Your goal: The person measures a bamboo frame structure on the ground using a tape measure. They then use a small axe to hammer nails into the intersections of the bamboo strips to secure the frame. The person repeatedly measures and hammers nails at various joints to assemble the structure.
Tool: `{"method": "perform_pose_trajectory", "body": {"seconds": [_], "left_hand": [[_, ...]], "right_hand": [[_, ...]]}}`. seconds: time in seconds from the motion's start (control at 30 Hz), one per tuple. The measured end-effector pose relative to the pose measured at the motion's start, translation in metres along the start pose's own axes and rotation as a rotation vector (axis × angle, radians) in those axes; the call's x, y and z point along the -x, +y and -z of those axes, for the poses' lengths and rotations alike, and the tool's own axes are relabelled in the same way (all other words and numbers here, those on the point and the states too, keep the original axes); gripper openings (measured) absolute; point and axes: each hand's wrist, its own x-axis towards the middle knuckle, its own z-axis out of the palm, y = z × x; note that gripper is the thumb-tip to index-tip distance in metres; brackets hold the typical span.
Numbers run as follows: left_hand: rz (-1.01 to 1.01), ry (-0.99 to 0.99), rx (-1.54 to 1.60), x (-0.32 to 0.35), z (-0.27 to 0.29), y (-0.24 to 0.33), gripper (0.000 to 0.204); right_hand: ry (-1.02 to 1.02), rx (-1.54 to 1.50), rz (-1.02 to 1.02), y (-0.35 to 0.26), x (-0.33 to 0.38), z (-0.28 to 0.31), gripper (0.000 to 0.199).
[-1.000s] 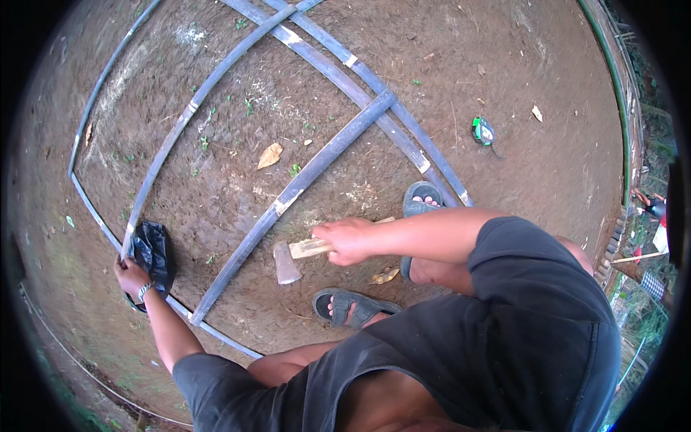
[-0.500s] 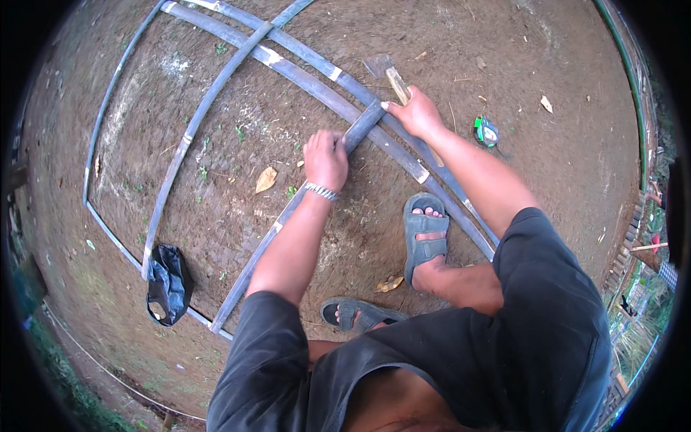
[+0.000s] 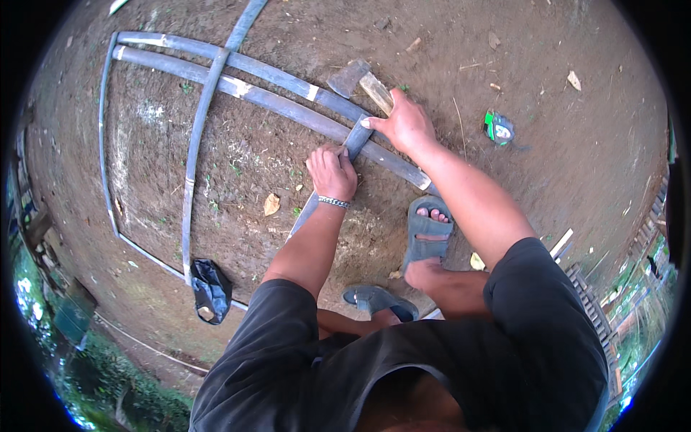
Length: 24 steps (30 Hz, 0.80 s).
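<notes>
My left hand (image 3: 332, 173) is closed around a grey bamboo slat (image 3: 358, 135), fingers curled over its edge near the end. That slat lies across two long parallel bamboo slats (image 3: 291, 108). Just beyond, my right hand (image 3: 408, 126) wraps the wooden handle of a hatchet (image 3: 376, 93), with its thumb against the end of the cross slat. The hatchet's dull metal head points away to the left; my palm hides the lower handle. A second cross slat (image 3: 198, 144) bends down the left side of the slat frame.
A green and black tape measure (image 3: 499, 128) lies on the soil to the right. At the lower left, a black plastic bag (image 3: 211, 291) rests by the frame's corner. My sandalled foot (image 3: 430, 230) stands near the slats' ends. Dry leaves are scattered about.
The view has shifted, so the slat frame appears turned. Both hands remain at the cross slat's end, and the hatchet's head has swung left with my right hand.
</notes>
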Motion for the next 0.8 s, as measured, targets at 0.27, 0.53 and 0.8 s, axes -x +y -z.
{"method": "perform_pose_trajectory", "body": {"seconds": [0.27,0.53,0.8], "left_hand": [[-0.031,-0.026,0.002,0.001,-0.003,-0.002,0.018],[-0.043,0.004,0.019,-0.003,-0.002,0.003,0.015],[0.108,0.057,0.383,0.001,0.012,0.003,0.006]], "right_hand": [[0.023,-0.044,-0.003,-0.002,0.004,0.005,0.081],[0.155,-0.11,-0.03,0.006,0.011,-0.015,0.086],[0.227,-0.148,-0.042,0.006,0.015,-0.024,0.081]]}}
